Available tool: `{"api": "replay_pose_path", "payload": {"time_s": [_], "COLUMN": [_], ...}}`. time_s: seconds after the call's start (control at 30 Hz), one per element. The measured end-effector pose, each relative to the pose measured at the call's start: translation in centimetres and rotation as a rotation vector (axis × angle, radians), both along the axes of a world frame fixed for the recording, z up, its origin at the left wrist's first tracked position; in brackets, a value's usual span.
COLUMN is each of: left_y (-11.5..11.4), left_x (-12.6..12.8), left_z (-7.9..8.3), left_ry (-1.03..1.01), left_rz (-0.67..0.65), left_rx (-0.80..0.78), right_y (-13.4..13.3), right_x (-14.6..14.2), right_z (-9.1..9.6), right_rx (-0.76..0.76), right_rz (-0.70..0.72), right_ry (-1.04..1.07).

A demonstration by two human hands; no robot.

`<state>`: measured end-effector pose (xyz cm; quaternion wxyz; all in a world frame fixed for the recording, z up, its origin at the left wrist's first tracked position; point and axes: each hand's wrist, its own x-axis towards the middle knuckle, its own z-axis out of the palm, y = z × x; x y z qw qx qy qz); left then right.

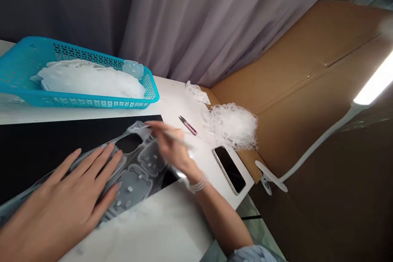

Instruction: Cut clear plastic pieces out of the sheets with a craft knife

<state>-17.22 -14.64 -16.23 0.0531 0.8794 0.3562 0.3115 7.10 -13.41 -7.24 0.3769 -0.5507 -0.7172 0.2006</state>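
Note:
A translucent plastic sheet (124,184) with moulded rounded pieces and a dark hole near its far end lies across a black mat (61,134). My left hand (73,188) rests flat on the sheet, fingers spread. At the far end of the sheet is my right hand (173,147), its fingertips closed at the edge. A thin, pale pen-like tool (178,139) is held in it, smeared by motion, so its exact kind does not show. Pink-handled thread snips (188,125) lie on the table beyond the right hand.
A blue basket (123,102) at the back left holds a pile of translucent pieces (89,80). Stringy white scraps (231,127) are heaped by the cardboard wall (301,77). A phone (229,170) lies on the white table (172,221), near a clip-on lamp (376,82).

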Motion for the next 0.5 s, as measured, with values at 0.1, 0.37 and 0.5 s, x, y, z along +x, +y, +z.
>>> {"api": "replay_pose_path", "payload": {"time_s": [0.1, 0.37, 0.5], "left_y": [-0.4, 0.1, 1.3], "left_x": [0.3, 1.7, 3.5], "left_z": [1.4, 8.6, 11.4], "left_ry": [0.161, -0.065, -0.634], "left_rz": [0.010, 0.078, 0.014], "left_rx": [0.030, -0.398, -1.192], "right_y": [0.0, -0.7, -3.3], "right_x": [5.2, 4.1, 0.1], "right_z": [0.9, 1.4, 3.0], "right_rx": [-0.058, -0.100, -0.160], "right_rz": [-0.346, -0.127, 0.158], "right_ry": [0.397, 0.708, 0.507]}}
